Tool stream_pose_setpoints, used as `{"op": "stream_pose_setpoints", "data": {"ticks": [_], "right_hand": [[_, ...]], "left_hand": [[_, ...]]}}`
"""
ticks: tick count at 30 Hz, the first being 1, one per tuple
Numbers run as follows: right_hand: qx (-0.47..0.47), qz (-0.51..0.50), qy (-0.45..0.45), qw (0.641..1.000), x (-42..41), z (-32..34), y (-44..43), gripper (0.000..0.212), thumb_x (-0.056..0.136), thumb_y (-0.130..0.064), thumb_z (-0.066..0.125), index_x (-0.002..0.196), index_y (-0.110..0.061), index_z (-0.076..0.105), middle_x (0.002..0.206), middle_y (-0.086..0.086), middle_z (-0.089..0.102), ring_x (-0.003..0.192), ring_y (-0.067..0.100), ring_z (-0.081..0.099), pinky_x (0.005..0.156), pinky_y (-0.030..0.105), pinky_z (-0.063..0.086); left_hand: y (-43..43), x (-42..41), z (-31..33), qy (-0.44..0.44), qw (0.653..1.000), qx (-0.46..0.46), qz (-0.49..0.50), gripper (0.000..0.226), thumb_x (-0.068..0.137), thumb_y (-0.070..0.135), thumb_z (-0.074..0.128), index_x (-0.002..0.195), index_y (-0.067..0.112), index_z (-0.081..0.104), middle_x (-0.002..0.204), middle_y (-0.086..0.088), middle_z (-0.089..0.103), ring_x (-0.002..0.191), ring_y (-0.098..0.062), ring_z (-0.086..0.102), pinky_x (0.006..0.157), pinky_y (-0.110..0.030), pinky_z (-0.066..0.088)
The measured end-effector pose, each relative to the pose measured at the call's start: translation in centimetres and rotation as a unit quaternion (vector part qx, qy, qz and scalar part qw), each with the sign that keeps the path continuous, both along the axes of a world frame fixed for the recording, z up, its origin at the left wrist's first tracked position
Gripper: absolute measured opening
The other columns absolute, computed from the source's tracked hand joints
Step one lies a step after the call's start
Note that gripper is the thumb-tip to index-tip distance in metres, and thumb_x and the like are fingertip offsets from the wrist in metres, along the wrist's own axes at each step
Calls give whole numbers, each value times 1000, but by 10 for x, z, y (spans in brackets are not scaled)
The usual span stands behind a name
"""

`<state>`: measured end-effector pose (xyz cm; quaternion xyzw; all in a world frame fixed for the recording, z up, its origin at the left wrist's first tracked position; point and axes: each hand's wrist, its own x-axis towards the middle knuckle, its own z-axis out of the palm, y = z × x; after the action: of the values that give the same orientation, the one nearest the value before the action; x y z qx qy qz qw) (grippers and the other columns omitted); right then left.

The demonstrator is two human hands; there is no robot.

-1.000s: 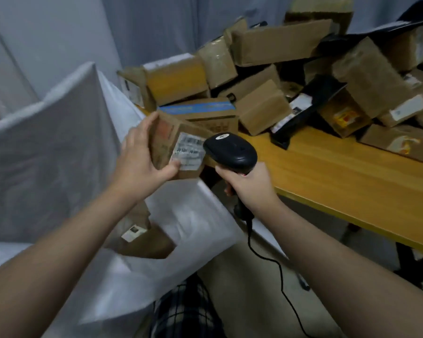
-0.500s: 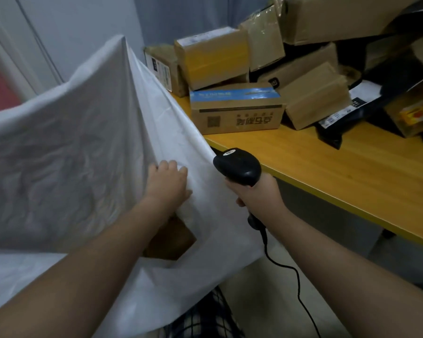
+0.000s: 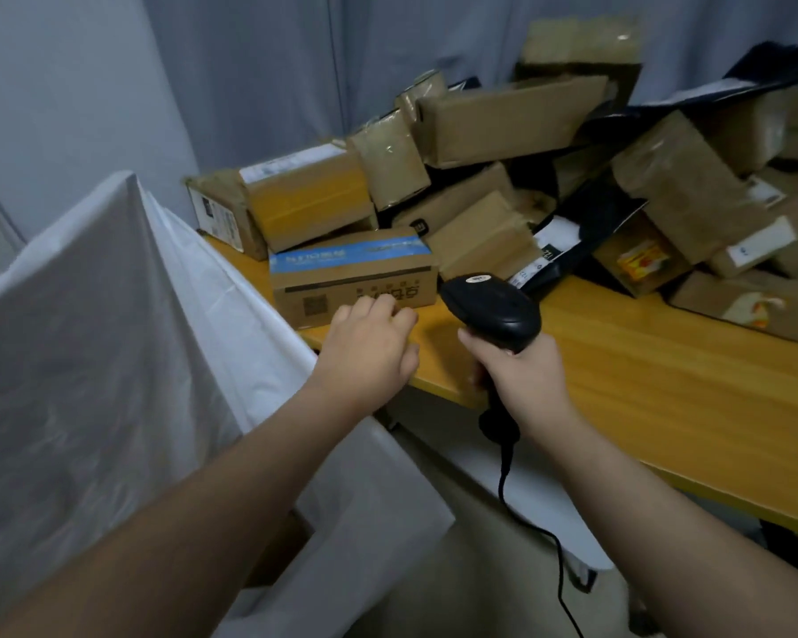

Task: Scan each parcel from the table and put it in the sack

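A cardboard box with a blue top point(image 3: 351, 274) lies at the near left corner of the wooden table point(image 3: 655, 389). My left hand point(image 3: 369, 347) hovers empty just in front of that box, its fingertips at the box's front face; contact is unclear. My right hand point(image 3: 521, 375) grips the handle of a black barcode scanner point(image 3: 491, 310), held over the table edge to the right of the box. The white sack point(image 3: 111, 324) stands open on the left, and a brown parcel point(image 3: 277, 550) shows through its gap.
A heap of several cardboard parcels point(image 3: 503, 117) and a black mailer bag point(image 3: 567, 250) covers the back of the table. The scanner's cable point(image 3: 558, 573) hangs down toward the floor. Grey curtains point(image 3: 296, 62) hang behind the heap.
The small labelled parcel that my left hand held went into the sack. That hand then left the sack and moved up and right to the blue-topped box. The scanner stayed in my right hand.
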<state>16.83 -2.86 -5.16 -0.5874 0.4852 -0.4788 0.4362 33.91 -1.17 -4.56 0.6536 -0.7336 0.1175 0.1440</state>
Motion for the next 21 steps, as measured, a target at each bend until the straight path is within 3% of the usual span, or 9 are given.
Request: {"op": "stream_pose_setpoints", "data": {"ticks": [4, 7, 10, 13, 17, 21], "right_hand": [[-4, -38, -51, 998, -37, 23, -9, 11, 83, -13, 74, 91, -11, 68, 60, 1, 62, 50, 18, 58, 49, 25, 50], [-20, -73, -59, 995, -69, 44, -23, 9, 84, -15, 73, 84, -9, 67, 58, 7, 59, 51, 21, 58, 51, 28, 51], [0, -92, -72, 993, -91, 57, -39, 24, 86, -19, 71, 87, 4, 65, 63, 11, 58, 52, 21, 58, 50, 27, 52], [34, -99, -75, 992, -102, 60, -52, 24, 86, -23, 70, 88, 1, 65, 64, 10, 59, 50, 17, 57, 50, 27, 52], [65, -109, -113, 986, -115, 53, -64, 17, 86, -24, 70, 84, -8, 66, 60, 6, 58, 47, 15, 56, 51, 29, 52], [80, -105, -143, 981, -130, 47, -66, 15, 88, -24, 69, 86, -9, 65, 59, 5, 57, 47, 15, 55, 52, 28, 51]], "left_hand": [[-36, -37, 9, 25, 999, -1, -25, 56, 95, 44, 48, 144, 22, 33, 137, -4, 41, 124, -25, 41, 102, -38, 36], [-78, -62, 19, 23, 1000, -5, -8, 72, 91, 44, 56, 149, 21, 20, 145, -12, 31, 130, -30, 36, 105, -41, 35], [-122, -83, 28, 19, 999, 16, 27, 82, 88, 45, 61, 151, 23, 13, 149, -18, 24, 132, -36, 33, 106, -46, 33], [-154, -103, 32, -10, 999, 21, 39, 85, 88, 47, 60, 152, 27, 9, 148, -20, 25, 131, -38, 35, 104, -47, 34], [-174, -124, 31, -84, 995, 25, 55, 82, 85, 38, 66, 149, 25, 16, 150, -20, 20, 134, -39, 30, 108, -52, 30], [-178, -129, 27, -95, 994, 20, 59, 72, 83, 35, 70, 140, 20, 29, 151, -16, 18, 133, -38, 30, 103, -53, 35]]}}
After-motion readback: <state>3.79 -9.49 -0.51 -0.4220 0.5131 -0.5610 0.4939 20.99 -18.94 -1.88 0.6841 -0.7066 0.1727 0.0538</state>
